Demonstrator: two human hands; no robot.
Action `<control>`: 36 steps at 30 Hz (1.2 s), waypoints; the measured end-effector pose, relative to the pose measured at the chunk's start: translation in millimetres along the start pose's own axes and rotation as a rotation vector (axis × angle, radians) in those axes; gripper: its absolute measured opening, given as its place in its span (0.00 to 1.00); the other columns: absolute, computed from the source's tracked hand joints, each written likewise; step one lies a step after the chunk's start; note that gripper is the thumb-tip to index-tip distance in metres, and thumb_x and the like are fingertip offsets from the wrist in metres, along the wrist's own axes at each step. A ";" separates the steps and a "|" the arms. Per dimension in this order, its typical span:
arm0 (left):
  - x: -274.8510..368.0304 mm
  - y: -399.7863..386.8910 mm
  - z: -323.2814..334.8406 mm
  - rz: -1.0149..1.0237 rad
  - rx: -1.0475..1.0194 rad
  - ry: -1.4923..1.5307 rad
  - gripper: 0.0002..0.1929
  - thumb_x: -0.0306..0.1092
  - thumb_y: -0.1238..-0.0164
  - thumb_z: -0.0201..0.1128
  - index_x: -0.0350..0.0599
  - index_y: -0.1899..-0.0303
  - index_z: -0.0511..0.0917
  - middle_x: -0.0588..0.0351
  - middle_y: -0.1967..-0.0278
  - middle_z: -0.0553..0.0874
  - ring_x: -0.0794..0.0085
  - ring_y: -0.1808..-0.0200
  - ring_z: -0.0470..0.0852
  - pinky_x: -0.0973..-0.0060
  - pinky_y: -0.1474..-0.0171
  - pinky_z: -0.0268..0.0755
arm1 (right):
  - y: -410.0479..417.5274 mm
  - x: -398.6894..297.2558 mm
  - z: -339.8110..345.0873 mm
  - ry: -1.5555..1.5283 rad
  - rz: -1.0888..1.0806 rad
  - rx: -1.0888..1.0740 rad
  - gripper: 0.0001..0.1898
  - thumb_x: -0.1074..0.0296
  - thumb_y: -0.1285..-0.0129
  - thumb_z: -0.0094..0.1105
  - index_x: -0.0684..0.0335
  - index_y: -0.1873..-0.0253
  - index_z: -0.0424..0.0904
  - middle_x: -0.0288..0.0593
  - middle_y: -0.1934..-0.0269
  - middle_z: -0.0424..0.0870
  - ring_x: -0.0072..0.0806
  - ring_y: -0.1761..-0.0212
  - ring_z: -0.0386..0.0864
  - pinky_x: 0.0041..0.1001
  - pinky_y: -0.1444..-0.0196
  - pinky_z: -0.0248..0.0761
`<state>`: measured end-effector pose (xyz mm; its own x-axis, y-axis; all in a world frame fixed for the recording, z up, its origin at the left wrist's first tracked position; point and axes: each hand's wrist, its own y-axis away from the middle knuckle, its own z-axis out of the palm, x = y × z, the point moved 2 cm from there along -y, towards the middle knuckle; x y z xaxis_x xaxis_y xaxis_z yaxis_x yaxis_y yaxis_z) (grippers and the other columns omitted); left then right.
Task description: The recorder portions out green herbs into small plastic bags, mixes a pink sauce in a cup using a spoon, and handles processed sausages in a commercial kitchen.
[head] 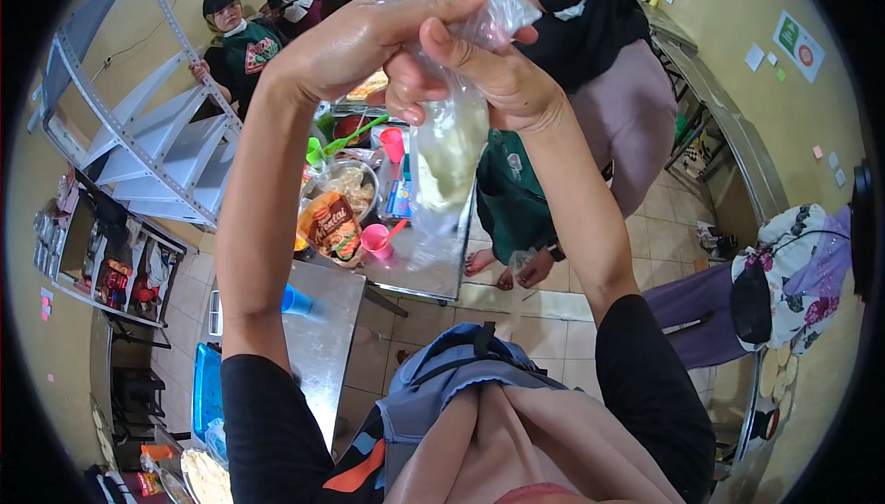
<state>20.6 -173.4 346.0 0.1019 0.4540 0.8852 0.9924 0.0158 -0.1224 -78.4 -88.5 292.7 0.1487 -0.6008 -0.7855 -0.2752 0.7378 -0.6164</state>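
Both of my hands are raised in front of me, gripping a clear plastic bag (449,206). Pale cream filling (449,158) sits in its lower part, which hangs down below my fingers. My left hand (373,40) holds the gathered neck from the left, its thumb stretched across. From the right, my right hand (498,78) closes around the same neck, thumb raised. Loose, crumpled plastic rises above both hands to the top of the view. Beyond the bag stands a metal table (429,276) with a brown mentai pouch (333,231) and a pink cup (377,240).
More cups, a bowl of bagged food (352,186) and a green spatula (356,134) crowd the table. A nearer metal table (318,338) is at left. One person (594,89) stands close ahead, another (733,296) at right. A person (238,47) touches a metal shelf rack (159,137).
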 end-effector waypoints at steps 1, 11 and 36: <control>2.9 -3.7 10.7 0.054 -0.067 0.147 0.26 0.55 0.30 0.50 0.36 0.55 0.80 0.51 0.67 0.85 0.78 0.83 0.78 0.82 0.88 0.69 | 4.1 -1.6 4.5 -0.157 -0.005 -0.027 0.17 0.53 0.28 0.47 0.62 0.63 0.72 0.34 0.73 0.69 0.27 0.68 0.72 0.30 0.60 0.69; -15.7 -42.3 46.4 0.349 0.143 0.934 0.08 0.36 0.25 0.42 0.47 0.63 0.66 0.66 0.79 0.66 0.74 0.71 0.71 0.78 0.59 0.67 | 60.0 2.0 27.0 -0.054 0.038 0.228 0.19 0.55 0.25 0.39 0.60 0.70 0.62 0.38 0.72 0.68 0.31 0.64 0.73 0.35 0.53 0.70; -77.5 -7.2 67.6 0.260 0.022 0.220 0.45 0.62 0.47 0.66 0.36 0.36 0.64 0.43 0.37 0.71 0.58 0.35 0.69 0.63 0.32 0.58 | 104.3 22.6 27.7 0.544 0.109 0.678 0.24 0.51 0.28 0.48 0.65 0.74 0.73 0.31 0.81 0.72 0.15 0.79 0.66 0.21 0.76 0.61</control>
<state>0.9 -148.5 247.9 0.3667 0.2424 0.8982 0.9295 -0.0553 -0.3645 -77.4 -16.6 209.1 -0.3672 -0.4517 -0.8131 0.3881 0.7200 -0.5753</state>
